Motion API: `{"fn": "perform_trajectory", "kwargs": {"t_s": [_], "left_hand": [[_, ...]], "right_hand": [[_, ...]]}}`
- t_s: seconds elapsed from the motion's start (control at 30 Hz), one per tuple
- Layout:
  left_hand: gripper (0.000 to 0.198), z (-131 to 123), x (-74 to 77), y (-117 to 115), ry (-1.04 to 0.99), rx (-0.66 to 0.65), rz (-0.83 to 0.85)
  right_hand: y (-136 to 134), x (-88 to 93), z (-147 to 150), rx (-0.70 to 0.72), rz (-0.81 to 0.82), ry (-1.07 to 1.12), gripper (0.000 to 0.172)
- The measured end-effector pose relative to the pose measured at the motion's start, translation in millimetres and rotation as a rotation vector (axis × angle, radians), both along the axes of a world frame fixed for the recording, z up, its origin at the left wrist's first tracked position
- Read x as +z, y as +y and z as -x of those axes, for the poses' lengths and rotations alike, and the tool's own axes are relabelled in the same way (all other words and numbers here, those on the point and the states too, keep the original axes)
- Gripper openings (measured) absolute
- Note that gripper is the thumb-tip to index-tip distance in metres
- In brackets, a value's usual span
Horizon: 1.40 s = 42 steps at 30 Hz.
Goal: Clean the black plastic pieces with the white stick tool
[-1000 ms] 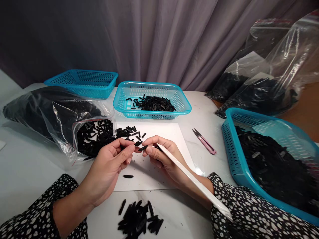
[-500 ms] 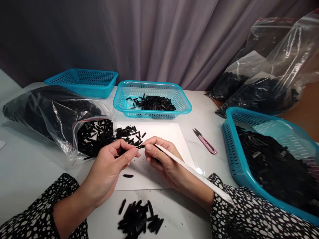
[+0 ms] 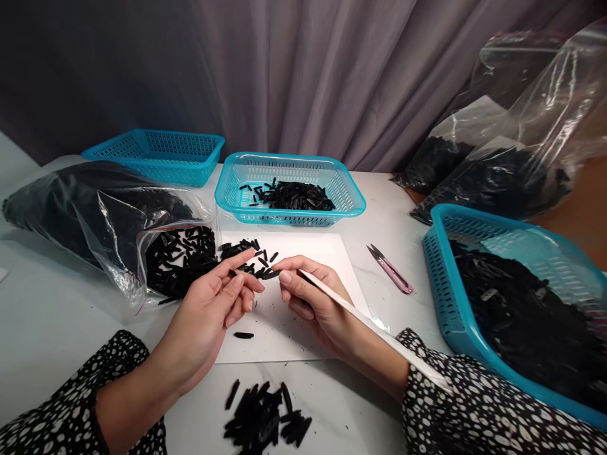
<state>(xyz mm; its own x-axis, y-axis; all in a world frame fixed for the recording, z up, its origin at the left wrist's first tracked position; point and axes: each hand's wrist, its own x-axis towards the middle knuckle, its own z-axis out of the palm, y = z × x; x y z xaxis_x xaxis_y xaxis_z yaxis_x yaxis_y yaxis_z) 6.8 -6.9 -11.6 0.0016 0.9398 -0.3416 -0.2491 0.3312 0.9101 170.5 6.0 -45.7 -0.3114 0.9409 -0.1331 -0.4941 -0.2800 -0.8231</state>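
Across the back, a dark grey-purple pleated cloth curtain (image 3: 308,82). In front, a white, faintly veined counter (image 3: 66,303). On the left, a bulky clear plastic bag (image 3: 95,196) full of black contents, lying on its side, mouth towards the middle. On the right, a large blue perforated plastic basket (image 3: 439,284) heaped with black pieces; behind it, clear zip-top bags (image 3: 531,76) with black contents and white slips. At the rear left, a blue latticed plastic basket (image 3: 183,174); beside it, a lighter blue see-through basket (image 3: 229,207) holding a mound of black pieces. In the middle, a flat white sheet (image 3: 279,341).

Above the sheet, both hands, apart. Left hand (image 3: 215,309): grip pinching a small flat black strip (image 3: 232,273) between thumb and fingers. Right hand (image 3: 317,297): grip closed around a long thin white stick (image 3: 365,322), slanting back over the forearm; at the fingertips, a dark sliver (image 3: 270,275), cannot tell whether held.

Right of the sheet, small pink-handled snips (image 3: 391,270). Nearest, a loose black pile (image 3: 256,417) on the counter. On the sheet, a lone black strip (image 3: 243,335).
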Motion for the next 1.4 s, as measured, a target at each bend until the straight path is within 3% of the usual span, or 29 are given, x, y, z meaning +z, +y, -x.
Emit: {"fn": "perform_trajectory", "kwargs": {"t_s": [0.2,0.33,0.57,0.77,1.07,1.4], "left_hand": [[0.024,2.2,2.1,-1.6,0.005,-0.059,0.001],[0.021,3.6,1.2,-1.3,-0.010,-0.098,0.016],[0.033,2.7,4.2,-3.2,-0.043,-0.103,0.041],[0.041,1.2,5.3,-5.5,-0.036,-0.147,0.002],[0.045,2.2,5.0,-7.1,-0.008,-0.257,0.014],[0.036,-1.5,-1.0,-2.5,0.068,-0.146,0.063]], "right_hand": [[-1.6,-0.4,-0.2,0.007,-0.012,-0.020,0.021],[-1.4,1.0,-0.3,0.017,-0.019,-0.043,0.022],[1.9,-0.4,-1.3,0.018,-0.010,0.093,0.025],[1.1,0.0,1.9,0.057,0.008,-0.064,0.035],[-1.4,-2.4,1.3,0.172,-0.007,-0.037,0.029],[2.5,-3.7,-0.4,0.018,0.021,-0.051,0.028]]}}
